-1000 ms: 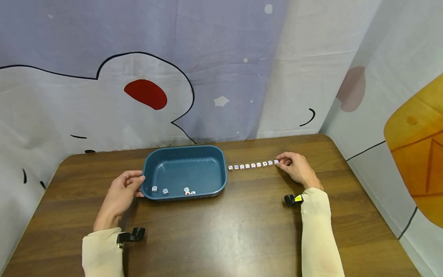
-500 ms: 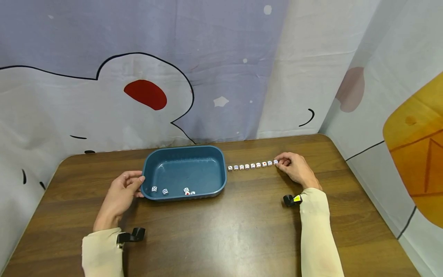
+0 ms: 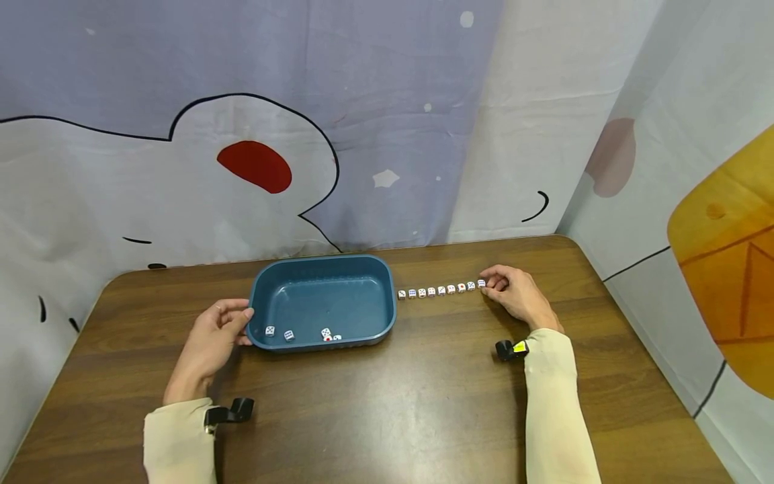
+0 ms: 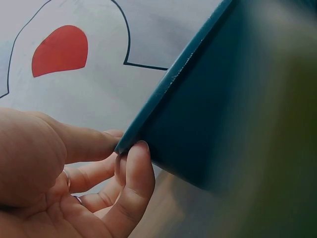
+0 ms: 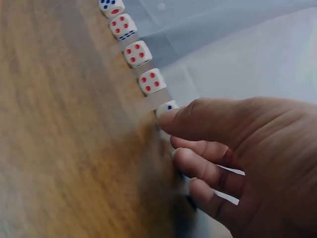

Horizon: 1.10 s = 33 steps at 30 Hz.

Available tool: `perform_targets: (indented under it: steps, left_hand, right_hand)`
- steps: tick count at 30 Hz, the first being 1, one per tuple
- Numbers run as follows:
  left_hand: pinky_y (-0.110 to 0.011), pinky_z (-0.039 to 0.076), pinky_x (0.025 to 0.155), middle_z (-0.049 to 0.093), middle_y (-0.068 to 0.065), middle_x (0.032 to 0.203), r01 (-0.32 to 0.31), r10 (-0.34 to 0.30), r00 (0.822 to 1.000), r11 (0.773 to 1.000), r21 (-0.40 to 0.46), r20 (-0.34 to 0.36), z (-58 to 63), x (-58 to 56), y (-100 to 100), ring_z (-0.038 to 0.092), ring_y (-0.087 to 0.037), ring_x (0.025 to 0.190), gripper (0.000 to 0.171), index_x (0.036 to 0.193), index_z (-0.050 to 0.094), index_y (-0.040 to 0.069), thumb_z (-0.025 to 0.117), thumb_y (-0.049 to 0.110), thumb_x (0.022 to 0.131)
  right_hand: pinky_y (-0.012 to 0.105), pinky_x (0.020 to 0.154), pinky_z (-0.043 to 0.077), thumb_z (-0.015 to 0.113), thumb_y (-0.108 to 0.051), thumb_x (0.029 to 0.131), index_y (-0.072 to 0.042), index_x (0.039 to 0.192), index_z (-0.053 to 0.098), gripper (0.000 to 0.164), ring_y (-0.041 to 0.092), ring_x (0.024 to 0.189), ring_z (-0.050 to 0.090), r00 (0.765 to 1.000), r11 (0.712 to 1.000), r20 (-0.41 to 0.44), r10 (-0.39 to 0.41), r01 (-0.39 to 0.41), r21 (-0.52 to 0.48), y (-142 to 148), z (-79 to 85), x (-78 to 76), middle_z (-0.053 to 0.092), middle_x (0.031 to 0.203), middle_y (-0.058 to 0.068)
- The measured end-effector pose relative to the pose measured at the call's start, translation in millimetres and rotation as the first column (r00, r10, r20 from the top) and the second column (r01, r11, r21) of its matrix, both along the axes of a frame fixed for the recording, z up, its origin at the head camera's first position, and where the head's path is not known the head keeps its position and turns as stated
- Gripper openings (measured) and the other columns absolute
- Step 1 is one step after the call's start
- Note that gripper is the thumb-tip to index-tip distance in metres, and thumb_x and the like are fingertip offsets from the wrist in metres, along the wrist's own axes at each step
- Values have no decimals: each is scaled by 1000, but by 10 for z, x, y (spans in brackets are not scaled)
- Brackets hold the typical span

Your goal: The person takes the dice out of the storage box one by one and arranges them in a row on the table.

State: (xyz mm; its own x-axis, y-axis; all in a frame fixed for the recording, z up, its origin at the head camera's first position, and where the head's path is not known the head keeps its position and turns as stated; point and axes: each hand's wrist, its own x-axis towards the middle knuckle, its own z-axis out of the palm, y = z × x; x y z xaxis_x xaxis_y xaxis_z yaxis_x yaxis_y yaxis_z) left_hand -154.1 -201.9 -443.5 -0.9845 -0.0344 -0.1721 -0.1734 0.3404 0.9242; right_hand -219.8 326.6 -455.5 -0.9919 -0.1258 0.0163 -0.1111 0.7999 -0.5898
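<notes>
A blue rectangular tray [image 3: 326, 296] stands near the back of the table, and several white dice lie along its front inside edge, among them one die [image 3: 269, 331] at the left. My left hand [image 3: 211, 339] pinches the tray's left rim between thumb and fingers, as the left wrist view also shows. To the tray's right runs a row of spaced white dice [image 3: 441, 290] with red and blue pips. At that row's right end my right hand [image 3: 517, 292] pinches the last die [image 5: 168, 106] between thumb and finger; the thumb partly covers it.
The brown wooden table [image 3: 375, 417] reaches back to a printed cloth [image 3: 387, 121] hanging behind it. More cloth hangs along the right side. A black wrist camera [image 3: 230, 411] is strapped at the left cuff, another black camera [image 3: 510, 349] at the right.
</notes>
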Motion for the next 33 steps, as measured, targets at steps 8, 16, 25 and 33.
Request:
perform_targets:
  steps: [8,16,25,33]
  left_hand:
    - [-28,59,67,60,-11,102,1,-1,1000,1000,-5,7,2,15,10,61,-9,76,44,134,43,-3,49,25,101]
    - [-28,59,67,60,-10,101,4,-4,1000,1000,-11,-2,-5,12,-4,60,-8,76,44,134,43,-2,48,26,101]
    - [-27,59,69,59,-12,103,7,-7,1000,1000,-12,2,-4,28,-22,60,-8,77,44,135,43,-3,47,26,102]
    - [-28,59,69,60,-13,104,16,-16,1000,1000,0,0,-6,4,-16,61,-9,78,45,135,42,-3,47,26,102]
  right_hand:
    - [22,68,47,69,-16,89,-11,111,67,24,16,80,59,1000,1000,19,7,-7,-5,-19,97,53,65,90,4]
    - [20,69,50,68,-16,90,-7,110,67,23,18,81,61,997,998,-66,51,-53,-40,-194,325,144,65,91,5]
    - [20,68,49,67,-15,89,-12,102,70,13,11,79,58,966,979,-167,198,-204,-18,-647,494,225,65,90,-1]
    - [31,70,53,67,-13,88,-14,98,70,10,7,77,57,930,947,-196,310,-320,-21,-1006,525,245,65,87,-6]
